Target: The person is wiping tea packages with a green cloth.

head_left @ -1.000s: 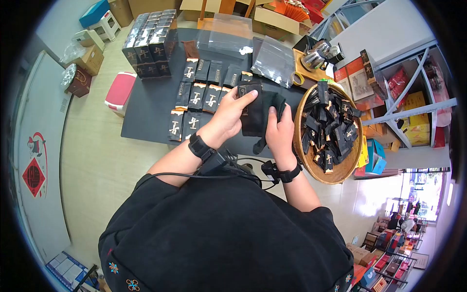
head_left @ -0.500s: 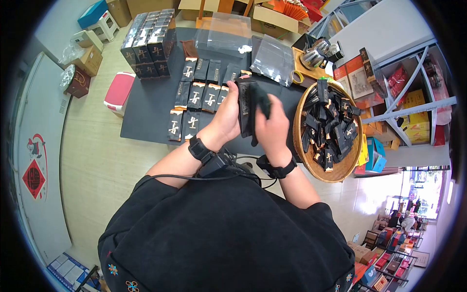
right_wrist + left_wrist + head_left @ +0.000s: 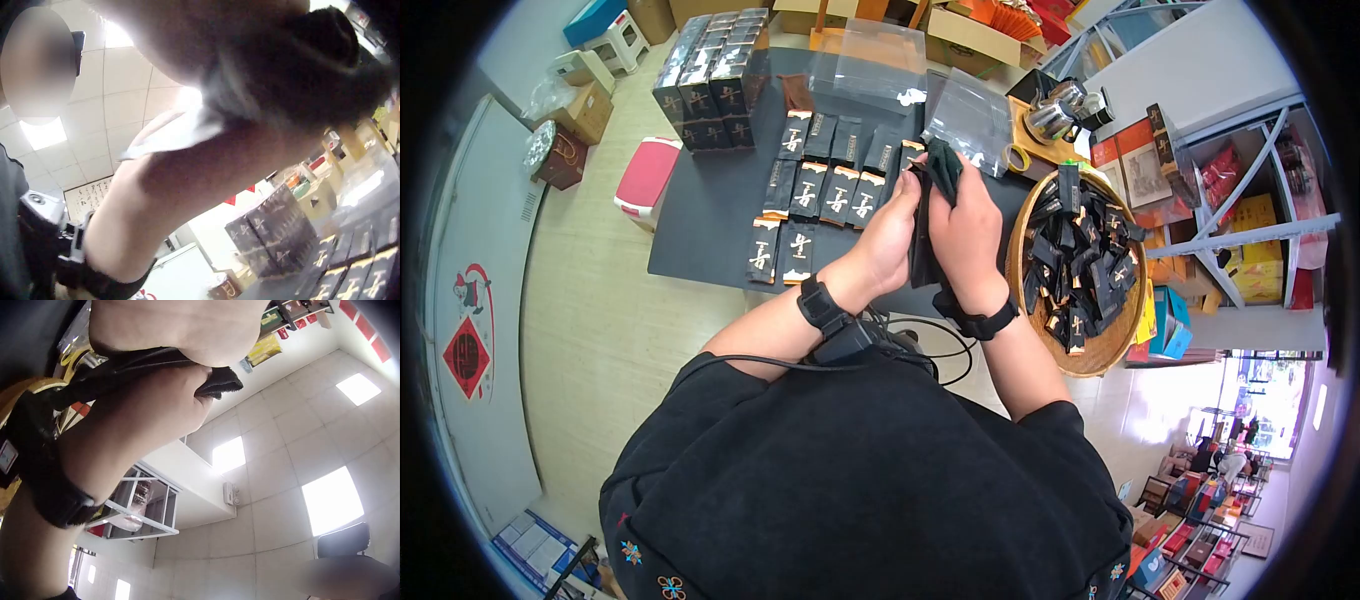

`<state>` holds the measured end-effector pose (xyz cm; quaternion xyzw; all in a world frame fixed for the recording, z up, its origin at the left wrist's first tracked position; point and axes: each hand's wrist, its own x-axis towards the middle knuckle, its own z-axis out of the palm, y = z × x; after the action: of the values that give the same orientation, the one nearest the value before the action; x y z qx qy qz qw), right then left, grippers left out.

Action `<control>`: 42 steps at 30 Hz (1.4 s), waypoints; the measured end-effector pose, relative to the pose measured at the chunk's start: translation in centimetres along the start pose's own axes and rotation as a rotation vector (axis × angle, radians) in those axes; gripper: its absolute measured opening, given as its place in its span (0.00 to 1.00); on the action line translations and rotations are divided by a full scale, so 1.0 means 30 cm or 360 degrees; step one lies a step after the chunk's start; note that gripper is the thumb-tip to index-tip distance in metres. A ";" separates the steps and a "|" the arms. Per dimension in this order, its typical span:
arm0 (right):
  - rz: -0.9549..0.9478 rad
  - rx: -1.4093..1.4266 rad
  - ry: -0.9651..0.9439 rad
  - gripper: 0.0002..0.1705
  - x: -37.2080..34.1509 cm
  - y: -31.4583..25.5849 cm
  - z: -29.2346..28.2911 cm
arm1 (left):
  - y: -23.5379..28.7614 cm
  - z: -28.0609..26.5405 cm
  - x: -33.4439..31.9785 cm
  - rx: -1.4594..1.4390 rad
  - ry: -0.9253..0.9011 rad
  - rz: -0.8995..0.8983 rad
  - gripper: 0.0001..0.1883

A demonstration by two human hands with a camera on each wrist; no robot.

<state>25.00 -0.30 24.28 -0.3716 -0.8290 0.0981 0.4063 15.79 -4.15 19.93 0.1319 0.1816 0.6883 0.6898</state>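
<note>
My left hand holds a flat black packet, turned edge-on to the head view, thumb along its upper part. A dark green cloth is bunched in my right hand, pressed against the packet's right side. In the left wrist view, a fold of the cloth pokes out past the right hand. The right wrist view shows the cloth dark and blurred between the hands. Most of the packet's face is hidden. Similar black packets with orange ends lie in rows left of my hands.
A round woven basket heaped with black packets stands at the right. Stacked black boxes are at the table's far left. Clear plastic covers lie at the back, near a tape roll and metal pots.
My right hand has moved left with the cloth, from beside the packet onto it. The packet has turned from face-up to edge-on. The rows of packets stay as they were.
</note>
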 end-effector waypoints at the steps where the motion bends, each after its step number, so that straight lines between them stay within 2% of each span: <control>1: -0.0043 0.0009 -0.0004 0.26 -0.005 -0.002 0.006 | 0.002 -0.022 0.013 0.0062 -0.0044 0.0049 0.27; 2: -0.0139 0.0029 -0.0046 0.28 -0.025 -0.013 0.009 | 0.002 -0.037 0.025 0.0016 -0.0097 0.0201 0.26; 3: -0.0211 0.0000 -0.0089 0.31 -0.064 -0.023 0.016 | 0.029 -0.064 0.024 -0.0121 -0.0211 0.0138 0.26; 6: -0.0322 -0.0093 -0.0142 0.32 -0.086 -0.045 0.022 | 0.073 -0.020 0.004 0.0021 -0.0130 0.0180 0.25; 9: -0.0288 -0.0173 0.0079 0.31 0.004 0.011 0.032 | 0.063 0.040 -0.013 -0.0053 -0.0031 0.0161 0.25; 10: -0.0186 -0.0149 0.0113 0.32 0.028 0.027 0.034 | 0.061 0.047 -0.019 -0.0045 -0.0027 0.0145 0.24; 14: -0.0254 -0.0087 -0.0087 0.34 -0.053 -0.021 0.038 | 0.080 -0.034 0.023 -0.0104 -0.0132 0.0173 0.27; 15: -0.0278 -0.0052 -0.0225 0.35 -0.089 -0.047 0.033 | 0.110 -0.052 0.020 0.0078 -0.0091 0.0192 0.29; 17: -0.0386 -0.0125 -0.0217 0.36 -0.086 -0.041 0.036 | 0.113 -0.038 0.016 0.0023 -0.0113 0.0173 0.29; 19: -0.0391 -0.0185 -0.0122 0.36 -0.033 -0.002 0.047 | 0.103 -0.049 0.025 -0.0118 -0.0272 0.0141 0.28; 20: -0.0304 -0.0123 -0.0012 0.33 -0.002 0.021 0.062 | 0.096 -0.028 0.008 -0.0157 -0.0218 0.0070 0.26; 21: -0.0139 -0.0110 0.0032 0.30 0.028 0.045 0.070 | 0.086 0.001 0.004 -0.0135 -0.0040 0.0035 0.26; 23: -0.0025 -0.0055 0.0021 0.27 0.058 0.077 0.076 | 0.064 -0.008 -0.006 -0.0134 -0.0054 -0.0021 0.26; 25: -0.0105 -0.0030 -0.0120 0.28 0.015 0.079 0.078 | 0.048 -0.055 0.021 -0.0186 0.0016 -0.0068 0.26; 26: -0.0114 -0.0032 -0.0250 0.29 -0.020 0.054 0.065 | 0.044 -0.073 0.027 -0.0192 -0.0068 0.0031 0.27; 27: -0.0125 -0.0031 -0.0385 0.30 -0.057 0.024 0.052 | 0.048 -0.087 0.033 -0.0181 0.0013 0.0053 0.27; 28: -0.0144 -0.0017 -0.0463 0.32 -0.085 0.012 0.051 | 0.043 -0.107 0.033 -0.0175 -0.0041 0.0022 0.27; 29: -0.0177 -0.0056 -0.0390 0.32 -0.083 0.027 0.058 | 0.036 -0.126 0.032 -0.0167 -0.0096 -0.0007 0.27; 31: -0.0241 -0.0123 -0.0247 0.32 -0.052 0.082 0.076 | -0.011 -0.112 0.047 0.0003 0.0019 0.0039 0.26; 32: -0.0183 -0.0177 -0.0225 0.32 -0.030 0.106 0.079 | -0.040 -0.129 0.055 -0.0043 0.0232 -0.0195 0.28; 35: 0.0008 -0.0204 -0.0309 0.28 -0.013 0.200 0.110 | -0.044 -0.140 0.040 -0.0139 0.0209 -0.0256 0.25; 37: 0.0205 -0.0125 -0.0501 0.24 -0.031 0.269 0.114 | -0.025 -0.134 0.019 0.0126 0.0309 -0.0130 0.25; 38: 0.0212 -0.0045 -0.0514 0.23 -0.046 0.317 0.106 | -0.019 -0.159 0.020 0.0133 0.0299 -0.0038 0.25; 39: 0.0221 0.0039 -0.0525 0.22 -0.057 0.361 0.094 | 0.007 -0.177 0.004 0.0393 0.0437 -0.0015 0.25; 41: 0.0394 0.0241 -0.0528 0.21 -0.072 0.417 0.037 | 0.047 -0.293 -0.013 0.1473 0.0681 0.0124 0.30; 42: 0.0503 0.0310 -0.0545 0.20 -0.085 0.449 0.007 | 0.051 -0.365 -0.032 0.1815 0.0898 0.0172 0.33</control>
<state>33.06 7.46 16.36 -0.4336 -0.8040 0.3013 0.2735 9.69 -5.82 10.83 0.3009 0.6871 0.5256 0.4013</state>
